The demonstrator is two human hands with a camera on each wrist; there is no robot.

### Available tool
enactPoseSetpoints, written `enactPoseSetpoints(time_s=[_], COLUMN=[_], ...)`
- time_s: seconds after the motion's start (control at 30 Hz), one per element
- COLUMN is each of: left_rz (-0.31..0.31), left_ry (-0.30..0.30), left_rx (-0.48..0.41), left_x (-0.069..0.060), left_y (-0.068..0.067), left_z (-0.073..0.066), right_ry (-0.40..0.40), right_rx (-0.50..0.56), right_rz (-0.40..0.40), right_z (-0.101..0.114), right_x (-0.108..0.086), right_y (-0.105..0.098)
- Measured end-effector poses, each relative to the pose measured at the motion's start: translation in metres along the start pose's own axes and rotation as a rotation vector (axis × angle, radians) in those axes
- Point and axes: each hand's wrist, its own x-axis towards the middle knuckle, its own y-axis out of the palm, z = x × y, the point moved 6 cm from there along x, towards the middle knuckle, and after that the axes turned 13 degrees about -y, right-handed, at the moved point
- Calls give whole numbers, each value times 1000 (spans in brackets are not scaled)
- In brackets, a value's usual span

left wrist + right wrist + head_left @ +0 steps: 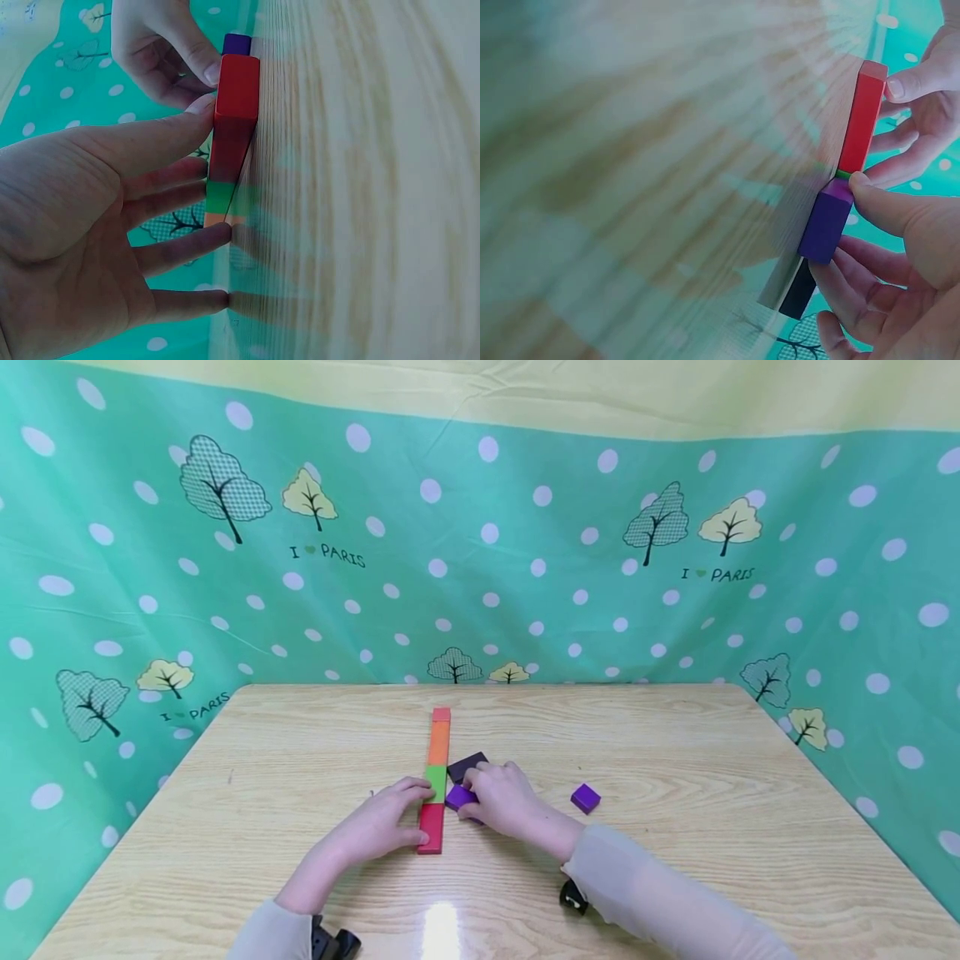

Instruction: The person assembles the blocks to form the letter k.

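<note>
A straight row of flat blocks runs away from me: a red block [432, 821] nearest, then green [436, 776], orange [438, 743] and a small pinkish-red one [441, 714]. My left hand [378, 825] touches the row's left side, thumb at the red block and fingertips by the green one, fingers spread and fairly straight. On the other side, my right hand [506, 797] pinches a purple block [825, 221] between thumb and fingers, close beside the green block. Just beyond it lies a black block [465, 767], angled near the row.
A second purple block [586, 798] lies alone to the right of my right hand. The wooden table [675, 743] ends at a green dotted curtain [480, 552] behind and at both sides. Black wrist cameras [573, 897] hang below the sleeves.
</note>
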Motion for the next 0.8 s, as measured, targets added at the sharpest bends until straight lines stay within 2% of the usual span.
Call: enactPoseSetpoints(time_s=[0.23,0.4,0.57,0.8], left_rz=[2,1,2,6], left_ry=[8,8,-5,-5], left_rx=[-8,-6,-8,-9], left_x=[0,0,0,0], left_y=[0,-1,-2,-1], left_z=[0,0,0,-1], right_ry=[5,29,62,111], right_rx=[14,39,86,114], right_rz=[9,-13,-37,-42], right_z=[-1,-9,-22,-40], right_x=[-1,-7,-18,-38], right_y=[-2,-14,-25,-28])
